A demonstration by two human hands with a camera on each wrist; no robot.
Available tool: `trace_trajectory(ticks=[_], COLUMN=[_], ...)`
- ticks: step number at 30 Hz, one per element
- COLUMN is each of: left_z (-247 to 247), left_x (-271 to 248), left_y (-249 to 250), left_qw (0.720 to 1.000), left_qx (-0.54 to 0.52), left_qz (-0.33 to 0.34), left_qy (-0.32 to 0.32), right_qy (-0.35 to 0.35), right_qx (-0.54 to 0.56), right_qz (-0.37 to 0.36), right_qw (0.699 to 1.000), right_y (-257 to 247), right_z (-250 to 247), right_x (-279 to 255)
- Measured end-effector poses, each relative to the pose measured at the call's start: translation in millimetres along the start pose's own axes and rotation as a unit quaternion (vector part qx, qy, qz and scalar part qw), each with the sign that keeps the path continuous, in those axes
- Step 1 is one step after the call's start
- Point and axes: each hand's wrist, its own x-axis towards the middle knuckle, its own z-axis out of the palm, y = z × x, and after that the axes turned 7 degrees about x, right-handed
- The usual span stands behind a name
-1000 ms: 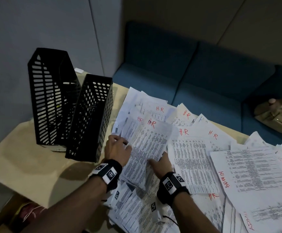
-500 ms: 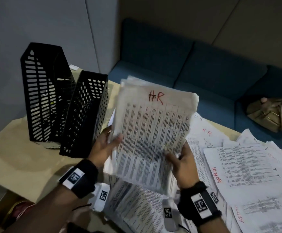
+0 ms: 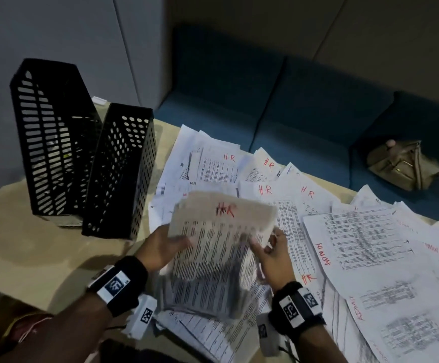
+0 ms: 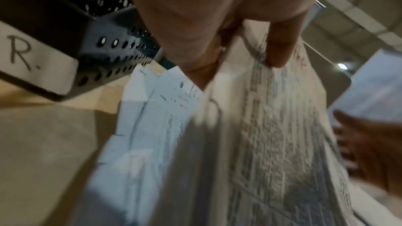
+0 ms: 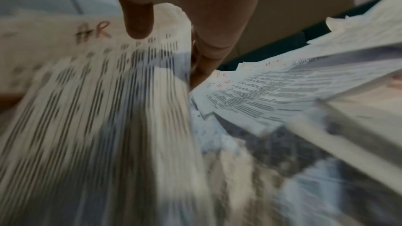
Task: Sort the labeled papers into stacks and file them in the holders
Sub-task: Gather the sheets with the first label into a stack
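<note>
White paper is held up over the table (image 3: 43, 247): a bundle of HR sheets (image 3: 213, 255), pinched at its sides by the left hand (image 3: 160, 247) and the right hand (image 3: 273, 255), thumbs on top. It is blurred. Just to the left, two black holders (image 3: 82, 163) are kept standing; one bears a label (image 4: 32, 61) ending in R. More HR papers (image 3: 252, 174) are spread behind, ADMIN papers (image 3: 370, 247) to the right. Loose sheets could be dropped if the pinch gets weak. A holder could be knocked over.
</note>
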Motion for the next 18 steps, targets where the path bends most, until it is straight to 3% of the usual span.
trace_trajectory(ticks=[3, 7, 10, 12, 14, 18], left_z=[-4.9, -13.3, -10.7, -5.0, 0.0, 5.3], left_x=[-11.2, -10.5, -5.3, -10.7, -17.9, -32.3], left_y=[-7.0, 7.0, 4.7, 4.7, -5.1, -40.6], left_qw=[0.999, 0.995, 0.992, 0.992, 0.993, 0.999], left_qx=[0.005, 0.039, 0.056, 0.076, 0.072, 0.036], left_qz=[0.009, 0.089, 0.111, 0.102, 0.094, 0.002], left_qy=[-0.040, 0.027, 0.009, -0.003, 0.008, 0.029], right_qy=[0.033, -0.058, -0.095, -0.079, -0.084, -0.105], right_qx=[0.051, -0.016, -0.114, -0.160, -0.125, -0.066], right_qz=[-0.040, -0.084, -0.092, -0.094, -0.069, -0.029], right_qw=[0.997, 0.995, 0.985, 0.980, 0.986, 0.992], right_y=[-11.0, 1.8, 12.3, 16.1, 18.8, 19.2], right_z=[7.3, 18.6, 28.3, 32.8, 34.0, 23.0], right_x=[10.8, 16.6, 16.8, 19.3, 21.6, 25.7])
